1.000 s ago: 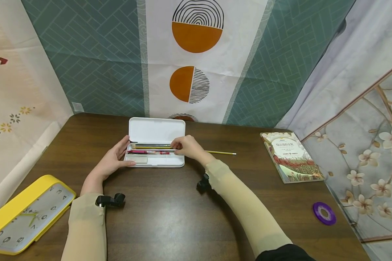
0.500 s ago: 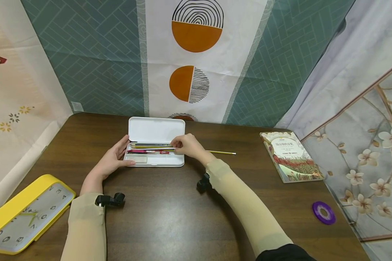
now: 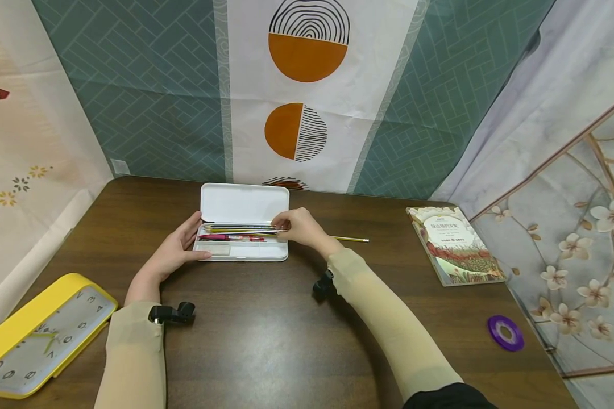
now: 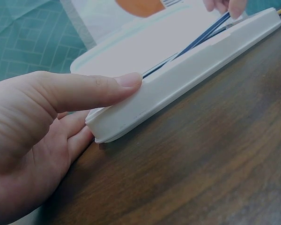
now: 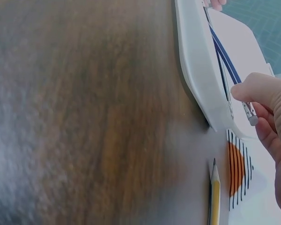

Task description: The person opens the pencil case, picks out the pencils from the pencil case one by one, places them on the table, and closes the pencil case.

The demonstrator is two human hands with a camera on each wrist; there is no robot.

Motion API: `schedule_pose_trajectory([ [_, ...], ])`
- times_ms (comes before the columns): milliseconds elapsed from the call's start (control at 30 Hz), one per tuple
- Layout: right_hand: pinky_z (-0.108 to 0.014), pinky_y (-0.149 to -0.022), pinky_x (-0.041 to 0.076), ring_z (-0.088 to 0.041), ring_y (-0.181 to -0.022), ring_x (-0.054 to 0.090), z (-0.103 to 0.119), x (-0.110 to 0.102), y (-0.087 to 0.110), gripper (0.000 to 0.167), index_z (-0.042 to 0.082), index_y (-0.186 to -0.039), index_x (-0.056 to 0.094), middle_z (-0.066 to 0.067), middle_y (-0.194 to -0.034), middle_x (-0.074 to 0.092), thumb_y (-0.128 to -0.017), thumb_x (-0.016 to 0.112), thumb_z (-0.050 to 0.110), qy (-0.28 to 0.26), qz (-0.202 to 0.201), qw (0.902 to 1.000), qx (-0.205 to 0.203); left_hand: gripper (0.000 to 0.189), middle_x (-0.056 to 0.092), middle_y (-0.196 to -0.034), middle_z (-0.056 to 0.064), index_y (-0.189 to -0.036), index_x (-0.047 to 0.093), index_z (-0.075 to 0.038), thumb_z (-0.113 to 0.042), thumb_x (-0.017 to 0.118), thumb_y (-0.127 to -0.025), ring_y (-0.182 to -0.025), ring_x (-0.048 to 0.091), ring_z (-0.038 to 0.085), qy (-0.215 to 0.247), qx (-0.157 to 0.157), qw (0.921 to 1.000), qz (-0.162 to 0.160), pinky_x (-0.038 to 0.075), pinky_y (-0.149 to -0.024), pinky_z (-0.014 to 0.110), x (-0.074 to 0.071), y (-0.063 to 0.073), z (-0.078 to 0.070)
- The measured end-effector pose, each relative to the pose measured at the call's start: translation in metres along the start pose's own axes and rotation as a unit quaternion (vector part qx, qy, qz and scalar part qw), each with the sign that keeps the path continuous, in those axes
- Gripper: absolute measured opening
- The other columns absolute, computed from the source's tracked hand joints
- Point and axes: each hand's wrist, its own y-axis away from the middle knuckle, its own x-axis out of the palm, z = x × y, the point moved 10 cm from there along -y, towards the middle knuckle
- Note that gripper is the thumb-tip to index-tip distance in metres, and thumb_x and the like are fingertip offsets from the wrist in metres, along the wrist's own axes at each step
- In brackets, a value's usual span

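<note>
A white pencil case [image 3: 245,257] lies with its lid [image 3: 245,203] raised. My left hand [image 3: 171,254] holds its left end, the thumb [image 4: 129,80] on the front rim and the fingers round the end wall. My right hand [image 3: 304,230] pinches a blue-striped pencil [image 5: 227,58] near its eraser end, which is tilted up out of the case. Several pencils [image 3: 225,229], a red pen [image 3: 220,238] and a whitish block [image 3: 216,250] lie inside. A yellow pencil [image 5: 215,199] rests on the table right of the case, partly hidden behind my right wrist in the head view.
On the brown table [image 3: 266,329], a yellow-framed clock [image 3: 46,335] lies at the left. A book [image 3: 455,244] is at the back right, with a purple tape roll [image 3: 505,333] nearer the right edge. A patterned cloth [image 3: 297,85] hangs behind the table.
My right hand has shifted slightly to the right and up, with the pencil in its pinch. The left hand and the case stay in place.
</note>
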Motion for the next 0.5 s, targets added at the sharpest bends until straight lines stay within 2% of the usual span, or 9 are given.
schedule_pose_trajectory([
  [267,-0.019,-0.072,0.054,-0.012,-0.079,0.064,-0.003,-0.008,0.004,0.022,0.005,-0.103,0.074,-0.004,-0.088,0.072,-0.08,0.076,0.003,-0.007,-0.004,1.0,0.005,0.11,0.007,-0.165,0.009,-0.159,0.0,-0.018,-0.01,0.078,-0.083,-0.151,0.013,0.034,-0.002,-0.001,1.0,-0.001,0.028,-0.106,0.004,-0.001,-0.001,0.001],
  [500,-0.018,-0.071,0.053,-0.012,-0.078,0.064,-0.006,-0.014,0.008,0.022,0.004,-0.102,0.075,-0.005,-0.087,0.073,-0.081,0.075,0.003,-0.011,-0.013,0.9998,-0.008,0.109,0.007,-0.165,0.01,-0.159,0.0,-0.018,-0.01,0.078,-0.083,-0.151,0.014,0.033,-0.001,-0.005,1.0,-0.003,0.028,-0.107,0.005,0.0,-0.001,0.001],
])
